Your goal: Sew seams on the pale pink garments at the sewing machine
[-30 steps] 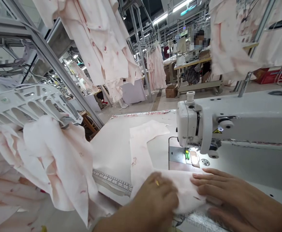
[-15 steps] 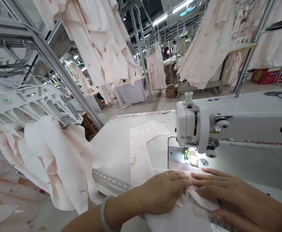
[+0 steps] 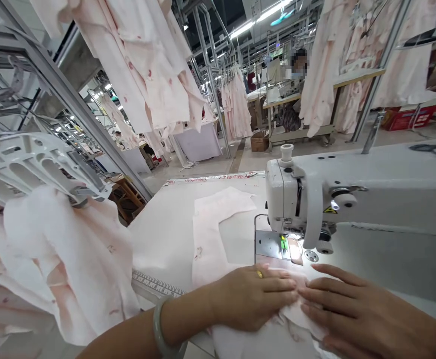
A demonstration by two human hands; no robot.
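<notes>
Pale pink printed fabric (image 3: 262, 339) lies bunched under both hands at the near edge of the sewing machine table. My left hand (image 3: 249, 296), with a ring and a bangle on the wrist, is closed over the fabric; its thumb is hidden. Beside it, my right hand (image 3: 360, 304) lies with fingers stretched and apart, fingertips touching the same fabric. Just beyond the hands are the metal needle plate (image 3: 268, 244) and lit presser foot (image 3: 284, 244) of a white sewing machine (image 3: 288, 194). A curved cut fabric piece (image 3: 208, 224) lies flat left of the machine.
At left, fabric pieces (image 3: 79, 259) hang from a white clamp hanger (image 3: 42, 159). Pink garments (image 3: 139, 65) hang overhead. A measuring tape (image 3: 158, 283) runs along the table's near edge. Farther back are a person (image 3: 298, 65), a cardboard box (image 3: 259, 141) and a red crate (image 3: 404, 118).
The view has shifted slightly. My right fingers have spread a little more, and the fabric beneath looks flatter. A person at the back now shows beside the hanging garment.
</notes>
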